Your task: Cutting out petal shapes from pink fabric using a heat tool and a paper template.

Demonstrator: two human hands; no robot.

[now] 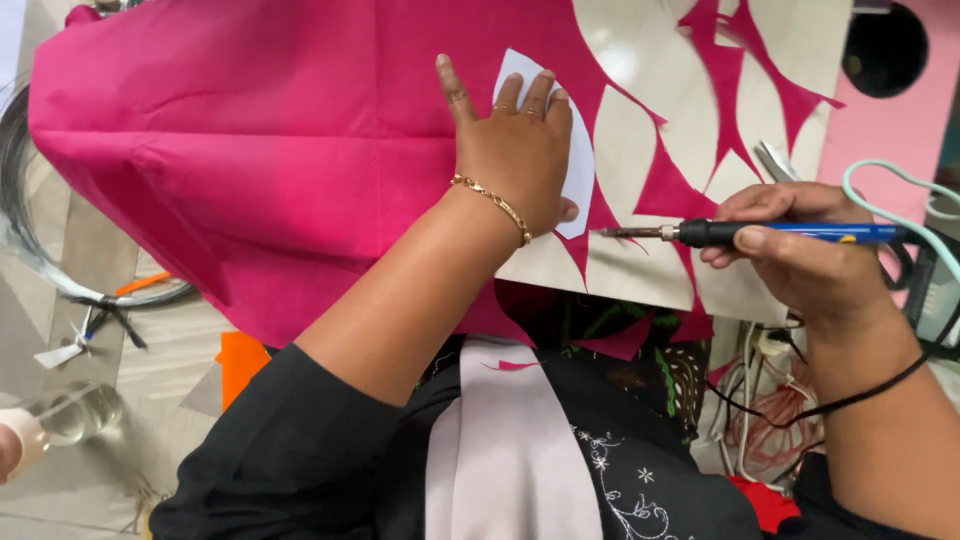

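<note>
My left hand lies flat, fingers spread, pressing a white leaf-shaped paper template onto a large sheet of pink fabric. My right hand grips a blue and black soldering iron, held level with its metal tip pointing left, just right of the template's lower end. The fabric rests on a pale board that shows through several leaf-shaped cut-outs.
Coils of wire lie on the floor at the left beside an orange piece and a clear bottle. A pale green cord runs from the iron. Scissors and tangled wires sit at the right.
</note>
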